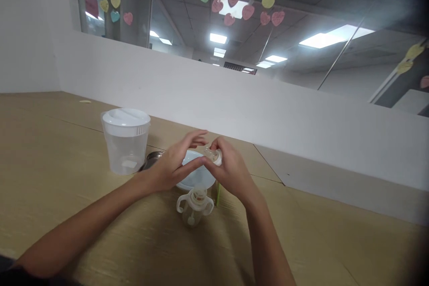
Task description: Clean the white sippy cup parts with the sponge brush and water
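My right hand [233, 170] grips a baby bottle nipple [217, 158] set in a white collar, held above a light-blue bowl [198, 180]. To its left, my left hand [170, 163] is open, with its fingers stretched out and its thumb tip close to the nipple. Whether the thumb touches it I cannot tell. In front of the bowl stands an upright baby bottle [193, 209] with two white side handles. Its top has no nipple on it, and a white weighted end shows inside. Both hands hide part of the bowl.
A clear pitcher with a white lid [125, 143] stands on the table [67, 178] at the left. Between it and the bowl is a dark metal dish [152, 159], partly hidden. A thin green item [218, 194] lies beside the bowl. A white wall [214, 103] rises behind.
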Demonstrator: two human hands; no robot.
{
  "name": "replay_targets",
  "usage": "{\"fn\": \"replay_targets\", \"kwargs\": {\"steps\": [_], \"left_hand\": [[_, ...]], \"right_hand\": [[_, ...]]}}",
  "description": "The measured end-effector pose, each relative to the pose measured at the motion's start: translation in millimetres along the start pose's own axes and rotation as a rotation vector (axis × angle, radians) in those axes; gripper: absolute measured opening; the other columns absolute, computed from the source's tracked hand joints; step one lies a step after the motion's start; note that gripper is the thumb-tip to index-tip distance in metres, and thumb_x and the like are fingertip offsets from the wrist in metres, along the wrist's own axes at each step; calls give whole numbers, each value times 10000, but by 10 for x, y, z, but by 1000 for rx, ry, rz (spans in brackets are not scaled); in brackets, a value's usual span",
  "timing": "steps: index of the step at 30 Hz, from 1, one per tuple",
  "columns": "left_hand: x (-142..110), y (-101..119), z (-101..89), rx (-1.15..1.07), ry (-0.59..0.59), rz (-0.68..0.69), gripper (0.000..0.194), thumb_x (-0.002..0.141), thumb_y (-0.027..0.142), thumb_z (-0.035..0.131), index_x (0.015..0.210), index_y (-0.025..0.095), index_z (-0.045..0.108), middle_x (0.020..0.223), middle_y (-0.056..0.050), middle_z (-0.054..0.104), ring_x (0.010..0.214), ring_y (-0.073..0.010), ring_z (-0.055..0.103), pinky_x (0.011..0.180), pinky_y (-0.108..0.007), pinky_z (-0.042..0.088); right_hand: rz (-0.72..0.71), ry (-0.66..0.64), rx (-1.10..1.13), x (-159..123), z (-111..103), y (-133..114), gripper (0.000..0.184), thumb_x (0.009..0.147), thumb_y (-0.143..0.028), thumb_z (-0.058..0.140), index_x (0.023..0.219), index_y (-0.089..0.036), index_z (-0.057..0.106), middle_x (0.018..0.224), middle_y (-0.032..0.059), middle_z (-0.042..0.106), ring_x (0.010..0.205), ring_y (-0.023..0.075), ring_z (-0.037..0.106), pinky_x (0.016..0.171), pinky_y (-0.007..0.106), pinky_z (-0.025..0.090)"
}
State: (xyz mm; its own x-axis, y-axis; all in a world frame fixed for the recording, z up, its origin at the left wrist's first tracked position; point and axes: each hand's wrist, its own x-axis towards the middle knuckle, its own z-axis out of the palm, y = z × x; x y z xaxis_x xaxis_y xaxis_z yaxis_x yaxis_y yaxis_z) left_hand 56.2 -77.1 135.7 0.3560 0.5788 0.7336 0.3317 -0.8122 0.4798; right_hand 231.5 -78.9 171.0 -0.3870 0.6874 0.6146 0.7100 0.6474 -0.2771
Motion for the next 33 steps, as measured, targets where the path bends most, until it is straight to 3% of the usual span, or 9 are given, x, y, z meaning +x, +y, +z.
{"fn": "replay_targets", "kwargs": {"steps": [2, 4, 8, 11, 13, 18, 26, 29, 33], "left_hand": [[-188, -239, 211, -47, 50, -36, 526, 911, 405, 453, 1368, 202, 292, 1263, -114, 539, 1176, -225, 506, 977, -385, 427], [-417, -462, 417, -9, -22, -13, 601, 872, 449, 506, 1371, 188, 294, 1337, -134, 476, 1233, -260, 452, 1027, -427, 381], [-748, -698, 680, 101, -81, 18, 844, 745, 579, 611, 1389, 157, 265, 1355, -174, 451, 1295, -344, 361, 1085, -547, 259], [-833, -718, 748, 112, -113, -25, 853, 693, 577, 665, 1359, 175, 316, 1310, -152, 501, 1269, -345, 396, 1108, -551, 208], [-863, -716, 773, 82, -106, -64, 776, 699, 542, 678, 1320, 193, 370, 1268, -133, 539, 1229, -328, 443, 1091, -521, 261], [-945, -734, 848, -76, -27, -200, 680, 701, 464, 710, 1256, 206, 415, 1243, -124, 538, 1142, -290, 513, 972, -445, 423], [-990, -725, 923, -237, 24, -297, 705, 692, 390, 737, 1262, 195, 371, 1244, -144, 512, 1151, -287, 516, 964, -457, 436], [-994, -712, 938, -271, 16, -307, 725, 717, 373, 717, 1301, 207, 320, 1270, -145, 495, 1172, -278, 508, 972, -456, 435], [-990, -686, 944, -257, 43, -323, 756, 701, 364, 727, 1317, 231, 310, 1275, -139, 495, 1173, -289, 508, 976, -481, 429]], "right_hand": [[5, -30, -13, -5, -55, 34, 117, 768, -262, 600, 821, -200, 516, 859, 26, 543, 847, 184, 508, 711, 289, 399], [18, -89, -3, -17, -96, 58, 127, 749, -254, 646, 845, -201, 583, 915, 39, 545, 918, 194, 509, 765, 304, 410], [52, -348, 57, -32, -132, 89, 168, 747, -208, 654, 914, -206, 639, 927, 27, 590, 883, 166, 544, 776, 297, 420], [65, -497, 78, -10, -109, 127, 141, 772, -212, 617, 903, -199, 670, 892, 21, 641, 840, 156, 565, 744, 283, 419], [85, -559, 87, 12, -71, 162, 154, 774, -218, 606, 898, -191, 692, 851, 24, 656, 779, 148, 572, 692, 265, 420], [86, -596, 68, 41, 39, 221, 186, 715, -154, 617, 871, -175, 716, 796, 20, 662, 705, 128, 562, 627, 230, 410], [74, -750, 32, -6, 65, 173, 250, 698, -131, 581, 896, -191, 722, 806, 17, 682, 708, 124, 581, 611, 216, 406], [28, -746, 4, -34, 56, 145, 275, 691, -113, 560, 899, -206, 714, 865, 20, 677, 758, 128, 583, 614, 210, 396], [77, -677, -99, -34, 99, 67, 206, 684, -95, 552, 813, -192, 680, 769, 5, 657, 685, 116, 560, 554, 206, 348]]}}
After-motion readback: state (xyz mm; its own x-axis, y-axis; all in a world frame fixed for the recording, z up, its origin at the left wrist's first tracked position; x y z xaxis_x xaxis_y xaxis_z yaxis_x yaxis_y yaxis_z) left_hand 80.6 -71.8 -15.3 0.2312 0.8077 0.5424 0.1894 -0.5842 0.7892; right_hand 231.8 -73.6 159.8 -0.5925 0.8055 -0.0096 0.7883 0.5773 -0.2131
